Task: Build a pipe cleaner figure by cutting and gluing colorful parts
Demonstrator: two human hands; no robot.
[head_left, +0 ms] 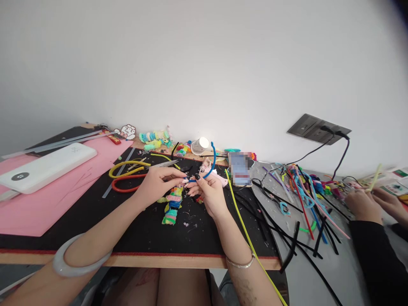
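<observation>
My left grip (162, 180) and right grip (211, 196) both pinch a blue pipe cleaner (214, 158) above the counter (159, 261), its long end curving free beyond the right grip. Just below them is a striped bundle (173, 207), its bands already formed; I can't tell whether the two are joined. I judge the pipe cleaner's part unfinished, since much remains loose.

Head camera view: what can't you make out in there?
Phone screen: head view, masked by pixelated blocks.
Blue stem, lower end: head view, apparently hidden by the left hand.
Co-worker's sleeve: head view, cut off by the bottom edge.
Scraps: head view, too small to identify.
</observation>
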